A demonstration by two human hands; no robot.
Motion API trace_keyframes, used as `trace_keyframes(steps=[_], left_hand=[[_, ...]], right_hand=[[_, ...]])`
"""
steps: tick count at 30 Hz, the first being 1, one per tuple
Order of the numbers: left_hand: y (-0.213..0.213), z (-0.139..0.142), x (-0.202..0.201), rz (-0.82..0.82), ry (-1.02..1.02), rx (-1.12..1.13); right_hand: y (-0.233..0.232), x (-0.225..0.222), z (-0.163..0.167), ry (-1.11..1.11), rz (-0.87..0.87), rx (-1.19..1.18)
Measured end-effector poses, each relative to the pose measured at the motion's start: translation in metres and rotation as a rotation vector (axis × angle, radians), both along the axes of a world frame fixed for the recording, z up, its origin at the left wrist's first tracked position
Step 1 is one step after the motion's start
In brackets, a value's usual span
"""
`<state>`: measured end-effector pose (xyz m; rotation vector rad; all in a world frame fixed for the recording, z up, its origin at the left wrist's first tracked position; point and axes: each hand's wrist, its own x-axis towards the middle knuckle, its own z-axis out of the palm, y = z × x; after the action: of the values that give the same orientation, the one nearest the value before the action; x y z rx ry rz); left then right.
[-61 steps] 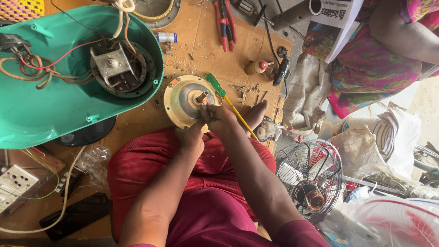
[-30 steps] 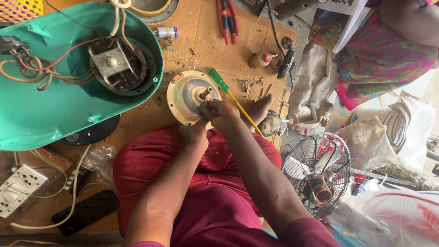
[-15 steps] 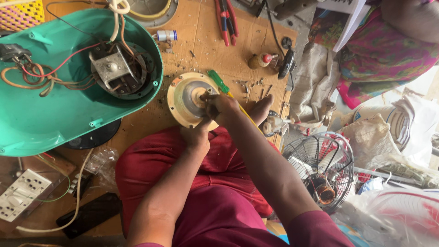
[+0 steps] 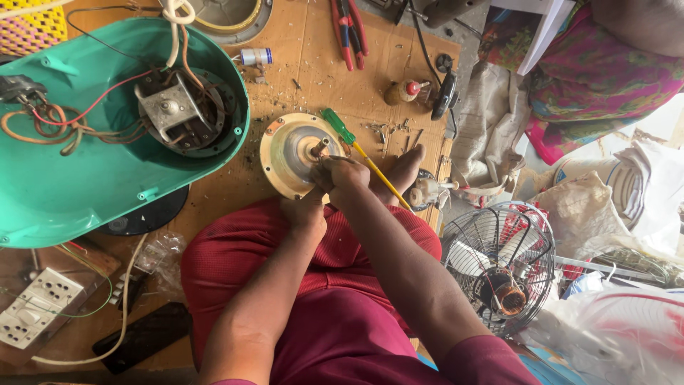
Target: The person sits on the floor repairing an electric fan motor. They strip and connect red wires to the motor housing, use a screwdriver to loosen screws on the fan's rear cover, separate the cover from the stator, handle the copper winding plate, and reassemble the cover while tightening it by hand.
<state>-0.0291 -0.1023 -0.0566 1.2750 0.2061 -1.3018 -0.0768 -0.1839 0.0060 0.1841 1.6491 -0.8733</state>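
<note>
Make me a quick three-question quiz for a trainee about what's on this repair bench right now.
1. True or false: both hands are on the round cream-coloured metal motor cover.
2. Which tool lies just beside that cover?
A. red-handled pliers
B. green-handled screwdriver with a yellow shaft
C. white switch board
3. Fill in: the large teal plastic fan housing lies open, and the ______ and loose wires show inside it.

Key:
1. True. The left hand grips the cover's near edge, and the right hand is at its centre shaft.
2. B
3. Grey metal motor
</note>
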Motion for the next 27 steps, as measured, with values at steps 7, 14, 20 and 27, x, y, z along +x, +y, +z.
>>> trace_keyframes(steps=[7, 14, 20, 27], left_hand=[[0.001, 0.002, 0.001, -0.032, -0.012, 0.002], [0.0, 0.0, 0.001, -0.045, -0.03, 0.004], [0.002, -0.005, -0.001, -0.008, 0.004, -0.053], [0.004, -0.008, 0.0, -0.044, 0.0, -0.049]], right_hand=[[-0.009, 0.005, 0.005, 0.117, 0.111, 0.08], [-0.005, 0.002, -0.001, 0.129, 0.239, -0.167], [0.01, -0.008, -0.005, 0.043, 0.211, -0.24], [0.011, -0.003, -0.008, 0.117, 0.128, -0.209]])
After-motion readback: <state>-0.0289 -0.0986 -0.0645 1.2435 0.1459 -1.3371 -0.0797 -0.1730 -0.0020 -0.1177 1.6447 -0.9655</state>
